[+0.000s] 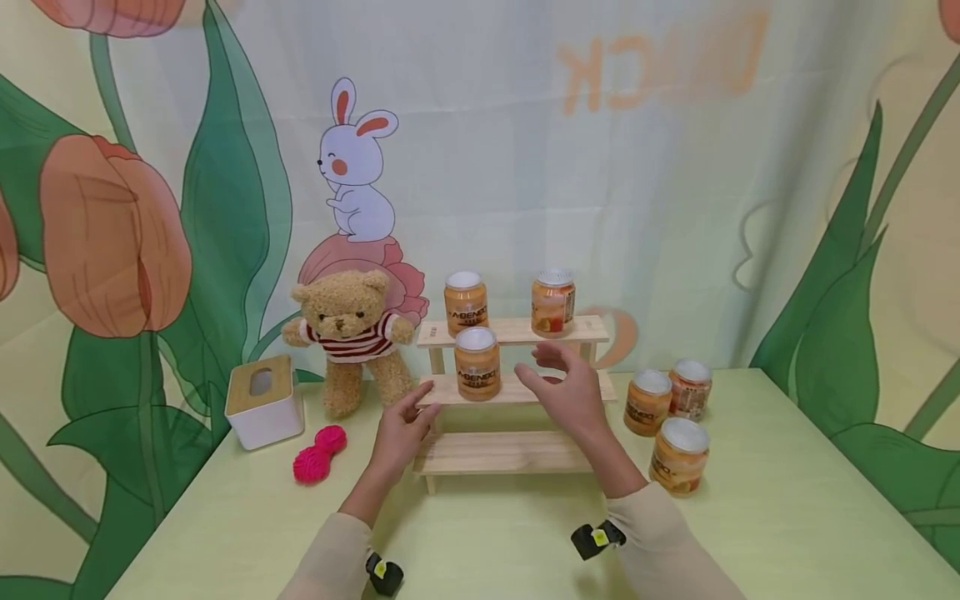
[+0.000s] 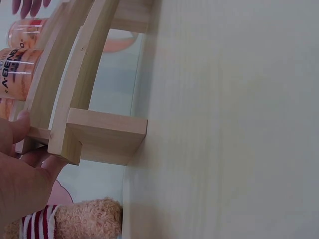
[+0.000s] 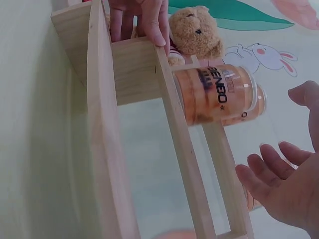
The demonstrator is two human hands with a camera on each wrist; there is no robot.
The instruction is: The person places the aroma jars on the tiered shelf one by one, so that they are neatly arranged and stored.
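A three-tier wooden stand (image 1: 502, 454) is in the middle of the table. At the left end of its middle tier, my left hand (image 1: 397, 433) grips the wood, thumb above and fingers beneath in the left wrist view. My right hand (image 1: 568, 396) hovers by the middle tier's right half, its fingers spread and loosely curved around nothing. Left of that hand, a white-lidded jar of orange food (image 1: 477, 371) stands upright on the middle tier. Two similar jars, one at the left (image 1: 466, 307) and one at the right (image 1: 553, 308), occupy the top tier. The bottom tier bears nothing.
Three more jars, a front one (image 1: 678, 462), a left one (image 1: 647, 408) and a back one (image 1: 690, 392), stand on the table (image 1: 780, 500) right of the stand. To the left are a teddy bear (image 1: 345, 333), a tissue box (image 1: 266, 421) and pink yarn (image 1: 312, 462).
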